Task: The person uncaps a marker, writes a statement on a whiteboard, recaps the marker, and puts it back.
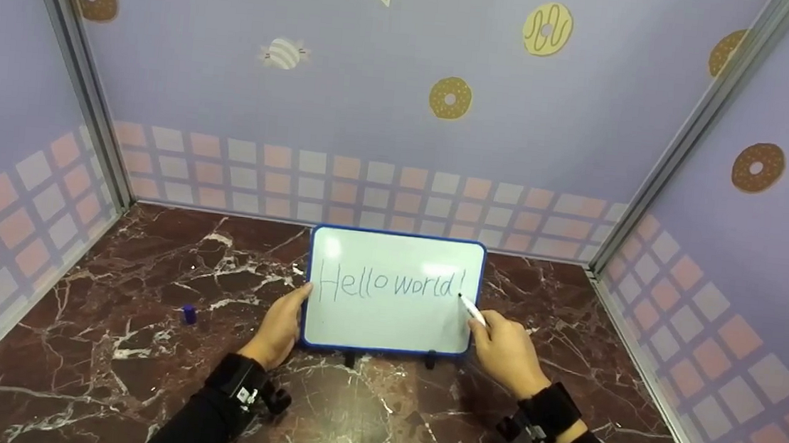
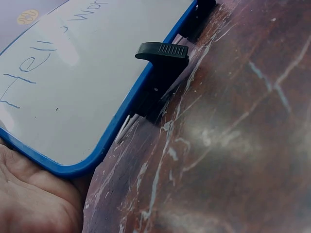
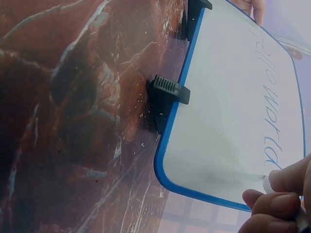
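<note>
A small whiteboard (image 1: pixel 385 328) with a blue frame stands tilted back on the table, bearing the handwritten words "Hello world!". At its left edge my left hand (image 1: pixel 281 324) holds the frame, with the thumb on the rim; in the left wrist view the palm (image 2: pixel 36 194) lies against the lower corner. My right hand (image 1: pixel 510 353) pinches a white marker (image 1: pixel 474 310), its dark tip at the foot of the exclamation mark. In the right wrist view the fingers (image 3: pixel 282 204) partly cover the marker.
Black clips (image 2: pixel 163 53) hold the board's bottom edge. A blue marker cap (image 1: pixel 189 315) sits on the dark marbled table (image 1: pixel 139 363) to the left. Patterned walls (image 1: pixel 376 106) enclose the back and both sides.
</note>
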Demonstrator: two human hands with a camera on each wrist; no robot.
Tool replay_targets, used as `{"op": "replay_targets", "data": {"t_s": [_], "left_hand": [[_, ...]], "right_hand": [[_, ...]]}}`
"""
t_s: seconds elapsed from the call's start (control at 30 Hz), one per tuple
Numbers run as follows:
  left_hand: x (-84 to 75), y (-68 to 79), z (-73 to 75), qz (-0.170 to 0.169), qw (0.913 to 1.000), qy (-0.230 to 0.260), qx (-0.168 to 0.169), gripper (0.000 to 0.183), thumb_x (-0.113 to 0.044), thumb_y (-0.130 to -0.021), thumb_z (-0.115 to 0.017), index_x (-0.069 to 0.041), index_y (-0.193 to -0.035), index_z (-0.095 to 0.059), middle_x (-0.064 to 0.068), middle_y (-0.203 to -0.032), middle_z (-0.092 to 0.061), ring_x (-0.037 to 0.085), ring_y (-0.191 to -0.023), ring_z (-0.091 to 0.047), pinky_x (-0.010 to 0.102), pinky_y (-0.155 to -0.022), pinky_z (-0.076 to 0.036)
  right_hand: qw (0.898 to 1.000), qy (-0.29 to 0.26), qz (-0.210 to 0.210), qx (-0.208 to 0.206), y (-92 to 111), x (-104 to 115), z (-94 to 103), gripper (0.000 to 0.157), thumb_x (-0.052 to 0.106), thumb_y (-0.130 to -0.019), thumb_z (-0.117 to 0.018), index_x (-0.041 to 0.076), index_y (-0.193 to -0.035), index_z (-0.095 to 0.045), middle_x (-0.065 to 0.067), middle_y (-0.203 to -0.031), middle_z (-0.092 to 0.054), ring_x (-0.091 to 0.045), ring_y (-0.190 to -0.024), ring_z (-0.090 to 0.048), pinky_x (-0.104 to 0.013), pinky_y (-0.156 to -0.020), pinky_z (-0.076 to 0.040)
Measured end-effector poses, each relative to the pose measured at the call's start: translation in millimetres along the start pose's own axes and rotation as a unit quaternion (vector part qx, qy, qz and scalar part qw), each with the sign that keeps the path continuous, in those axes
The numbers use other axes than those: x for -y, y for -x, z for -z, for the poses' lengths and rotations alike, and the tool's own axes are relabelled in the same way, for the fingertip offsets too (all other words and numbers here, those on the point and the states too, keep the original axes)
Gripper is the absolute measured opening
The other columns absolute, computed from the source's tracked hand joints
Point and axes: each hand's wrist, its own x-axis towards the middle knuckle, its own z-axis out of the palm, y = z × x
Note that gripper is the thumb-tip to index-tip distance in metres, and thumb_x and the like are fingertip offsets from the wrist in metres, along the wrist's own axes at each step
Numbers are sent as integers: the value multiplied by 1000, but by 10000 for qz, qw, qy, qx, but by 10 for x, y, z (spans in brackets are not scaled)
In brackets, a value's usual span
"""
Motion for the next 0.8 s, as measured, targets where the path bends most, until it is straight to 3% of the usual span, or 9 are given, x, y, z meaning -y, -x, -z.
{"op": "replay_targets", "data": {"t_s": [0.57, 0.8], "left_hand": [[-30, 16, -6, -60, 9997, -85, -215, 54, -34, -121, -42, 10, -147, -58, 22, -131, -73, 29, -113, -73, 43, -93, -64], [-67, 15, 22, -115, 9986, -54, -508, 50, -32, -120, -44, 10, -142, -58, 18, -122, -75, 26, -107, -73, 42, -89, -63]], "right_hand": [[9996, -150, 174, -145, 39, 66, -9, 18, 15, -110, -71, -1, -117, -77, 7, -66, -50, -8, -51, -41, -28, -50, -32], [9994, -175, 238, -179, 47, 102, -12, 18, 15, -110, -71, -1, -116, -77, 7, -67, -51, -9, -52, -41, -28, -50, -32]]}}
